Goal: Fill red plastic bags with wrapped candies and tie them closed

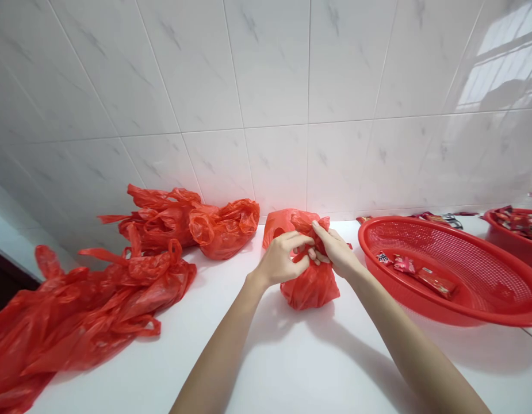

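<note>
A filled red plastic bag [311, 287] rests on the white tabletop [291, 362] in the middle of the view. Both hands are at its gathered neck. My left hand [285, 257] has its fingers bent in a pinch at the left side of the neck; what lies between the fingertips is too small to make out. My right hand [332, 248] is closed round the twisted top of the bag, with the thumb pointing up. A loose red flap of plastic stands behind my left hand.
Several red bags [106, 305] lie along the left, two more near the wall [274, 86]. At the right stands a red basket [425, 310] with small packets [436, 282] inside. Another red basket [511, 241] holding packets is at the far right.
</note>
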`<state>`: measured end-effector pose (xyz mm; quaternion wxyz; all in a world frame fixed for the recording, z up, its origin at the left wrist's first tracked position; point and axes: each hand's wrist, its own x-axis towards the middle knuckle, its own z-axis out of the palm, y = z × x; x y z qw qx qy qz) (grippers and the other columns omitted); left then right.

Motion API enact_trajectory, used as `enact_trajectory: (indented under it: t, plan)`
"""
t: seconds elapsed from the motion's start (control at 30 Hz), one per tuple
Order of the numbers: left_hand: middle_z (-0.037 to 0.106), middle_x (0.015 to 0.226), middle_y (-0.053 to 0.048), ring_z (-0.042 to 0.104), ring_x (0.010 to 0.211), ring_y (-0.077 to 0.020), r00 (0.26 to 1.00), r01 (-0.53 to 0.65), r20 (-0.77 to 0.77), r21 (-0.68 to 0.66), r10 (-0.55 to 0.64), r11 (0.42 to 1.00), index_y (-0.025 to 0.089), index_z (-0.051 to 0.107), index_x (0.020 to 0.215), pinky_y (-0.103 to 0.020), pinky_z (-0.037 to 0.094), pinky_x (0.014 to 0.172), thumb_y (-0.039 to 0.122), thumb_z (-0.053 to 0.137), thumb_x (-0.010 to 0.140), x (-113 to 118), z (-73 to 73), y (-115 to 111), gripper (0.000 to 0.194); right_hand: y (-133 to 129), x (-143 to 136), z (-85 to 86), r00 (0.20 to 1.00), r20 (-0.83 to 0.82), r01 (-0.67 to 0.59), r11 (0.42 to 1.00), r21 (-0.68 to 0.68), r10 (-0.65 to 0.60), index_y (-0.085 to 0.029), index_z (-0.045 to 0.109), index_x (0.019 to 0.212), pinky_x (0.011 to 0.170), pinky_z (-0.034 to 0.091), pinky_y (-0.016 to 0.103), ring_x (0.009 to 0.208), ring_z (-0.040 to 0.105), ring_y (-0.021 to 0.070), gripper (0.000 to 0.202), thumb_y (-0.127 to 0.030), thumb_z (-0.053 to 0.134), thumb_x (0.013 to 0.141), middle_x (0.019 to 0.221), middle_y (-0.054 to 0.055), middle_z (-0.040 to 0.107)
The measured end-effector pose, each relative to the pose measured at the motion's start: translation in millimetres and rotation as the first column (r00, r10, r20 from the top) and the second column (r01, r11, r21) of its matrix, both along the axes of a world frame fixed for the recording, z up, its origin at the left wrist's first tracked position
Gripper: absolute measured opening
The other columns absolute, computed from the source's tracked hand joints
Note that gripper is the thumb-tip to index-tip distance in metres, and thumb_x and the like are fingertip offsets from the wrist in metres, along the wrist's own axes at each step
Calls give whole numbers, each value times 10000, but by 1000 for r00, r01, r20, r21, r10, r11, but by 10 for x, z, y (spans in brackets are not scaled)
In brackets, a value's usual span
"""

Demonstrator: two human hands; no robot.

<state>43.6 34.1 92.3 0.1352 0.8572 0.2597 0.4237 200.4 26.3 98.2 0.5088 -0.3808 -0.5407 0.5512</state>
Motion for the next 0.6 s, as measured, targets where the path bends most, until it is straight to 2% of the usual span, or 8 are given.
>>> enact_trajectory:
  t: [0.03,0.1,0.13,0.2,0.27,0.33,0.47,0.6]
  plan:
    - [719,807,-23,625,752,-165,995,94,29,-104,-92,990,200,696,894,-304,495,744,97,582,779,-16,24,-3,191,10,11,-2,1000,-3,-5,1000,-1,5,-193,528,533,396,349,236,332,346,58,602,-710,561,840,426,-8,525]
    - [749,831,-42,682,787,-184,977,194,148,-314,-154,929,187,702,901,-329,528,785,201,606,840,-32,56,2,114,26,29,-6,1000,-11,-12,1000,-10,12,-197,514,536,397,349,239,325,341,56,598,-706,555,849,424,-11,525]
    - [750,801,-47,700,774,-195,966,218,220,-408,-137,886,180,691,871,-347,538,794,262,633,850,-33,60,11,104,31,34,-8,1000,-16,-14,1000,-18,14,-202,497,544,398,351,240,321,341,57,590,-704,561,848,420,-15,522]
    - [730,719,-40,712,724,-209,940,259,335,-559,-70,788,173,650,829,-375,548,793,364,723,803,-29,49,40,206,33,39,-7,999,-21,-32,999,-29,32,-208,486,577,406,363,242,317,340,58,571,-705,567,845,422,-22,527]
    - [708,686,-23,703,710,-202,916,298,401,-648,-18,701,173,615,835,-377,544,794,409,800,728,-28,31,75,319,24,42,-1,998,-14,-64,998,-15,63,-204,502,609,419,379,246,316,333,55,564,-713,553,848,435,-20,546]
    - [696,713,-18,685,723,-178,904,320,428,-691,10,648,166,615,856,-356,533,790,436,816,708,-37,23,101,368,10,45,11,996,1,-87,996,3,87,-203,500,621,435,391,250,320,340,55,571,-727,542,844,442,-18,557]
    - [690,798,-32,677,791,-180,906,324,423,-720,17,613,154,625,858,-343,528,793,407,843,679,-60,37,111,380,-13,43,25,999,13,-31,999,-29,31,-223,448,668,420,355,240,346,390,75,571,-764,585,790,435,-33,542]
    - [700,827,-54,670,807,-195,945,241,326,-725,14,645,148,650,815,-344,506,779,407,818,708,-53,30,93,327,-18,16,11,999,31,29,998,-53,-27,-235,402,663,417,349,239,365,400,87,579,-768,599,776,411,-43,499]
